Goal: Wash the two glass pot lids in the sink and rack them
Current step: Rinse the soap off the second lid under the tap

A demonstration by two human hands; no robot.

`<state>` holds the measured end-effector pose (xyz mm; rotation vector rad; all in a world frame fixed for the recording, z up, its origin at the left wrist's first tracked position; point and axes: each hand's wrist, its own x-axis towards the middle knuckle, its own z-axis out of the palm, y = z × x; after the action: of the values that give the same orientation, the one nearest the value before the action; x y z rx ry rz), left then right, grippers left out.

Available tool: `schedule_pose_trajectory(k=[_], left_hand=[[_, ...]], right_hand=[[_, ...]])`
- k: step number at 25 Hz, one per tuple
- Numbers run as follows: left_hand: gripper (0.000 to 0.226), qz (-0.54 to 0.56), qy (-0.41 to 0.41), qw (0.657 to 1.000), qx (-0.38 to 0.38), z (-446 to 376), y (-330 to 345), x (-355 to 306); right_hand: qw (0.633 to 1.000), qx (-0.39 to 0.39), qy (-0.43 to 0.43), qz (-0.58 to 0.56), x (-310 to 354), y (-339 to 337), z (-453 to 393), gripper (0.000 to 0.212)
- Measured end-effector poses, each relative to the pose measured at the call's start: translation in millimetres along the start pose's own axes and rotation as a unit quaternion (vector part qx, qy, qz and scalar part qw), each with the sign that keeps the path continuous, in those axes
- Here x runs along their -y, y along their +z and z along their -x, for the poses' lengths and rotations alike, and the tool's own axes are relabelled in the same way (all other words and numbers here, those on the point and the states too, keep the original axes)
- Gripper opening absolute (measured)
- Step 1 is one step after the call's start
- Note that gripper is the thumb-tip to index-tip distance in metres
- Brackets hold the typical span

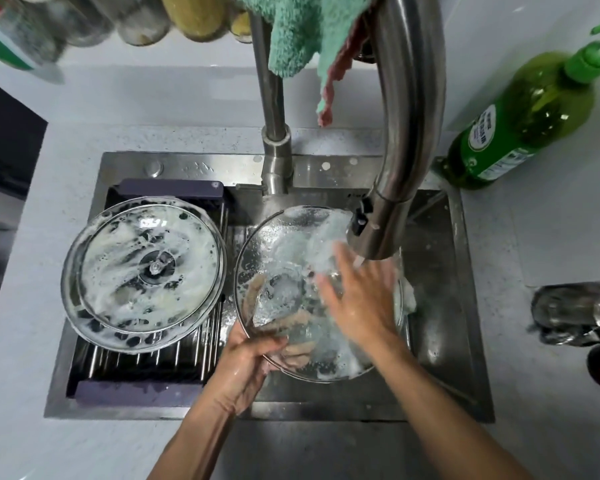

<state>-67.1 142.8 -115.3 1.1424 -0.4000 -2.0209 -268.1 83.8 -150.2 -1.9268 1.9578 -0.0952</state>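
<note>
While the wet glass lid is being gripped at its rim by the left hand and rubbed by the flat, open right hand, a slip into the sink is being risked.

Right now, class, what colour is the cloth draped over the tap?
Teal green cloth, with a pink one behind it; the head view shows it.

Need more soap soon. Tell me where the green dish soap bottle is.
The green dish soap bottle lies tilted on the counter at the head view's upper right, just beyond the sink's back right corner, right of the faucet.
</note>
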Motion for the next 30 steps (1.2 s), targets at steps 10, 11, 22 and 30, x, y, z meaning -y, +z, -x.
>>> schedule_pose_trajectory(k=[10,11,22,30], left_hand=[[0.075,-0.152,-0.104,0.982,-0.041,-28,-12,-8],[0.083,-0.184,-0.079,0.973,-0.118,-32,-3,-5],[0.059,-0.816,0.196,0.541,-0.045,-105,104,10],[0.067,-0.818,0.146,0.547,-0.096,-103,86,5]], right_hand=[[0.670,0.162,0.288,-0.664,-77,-73,-9,0.037],[0.667,0.137,0.286,-0.674,-77,-73,0,0.035],[0.577,-0.022,0.295,-0.761,-39,-40,64,0.037],[0.580,-0.063,0.316,-0.748,-44,-40,67,0.036]])
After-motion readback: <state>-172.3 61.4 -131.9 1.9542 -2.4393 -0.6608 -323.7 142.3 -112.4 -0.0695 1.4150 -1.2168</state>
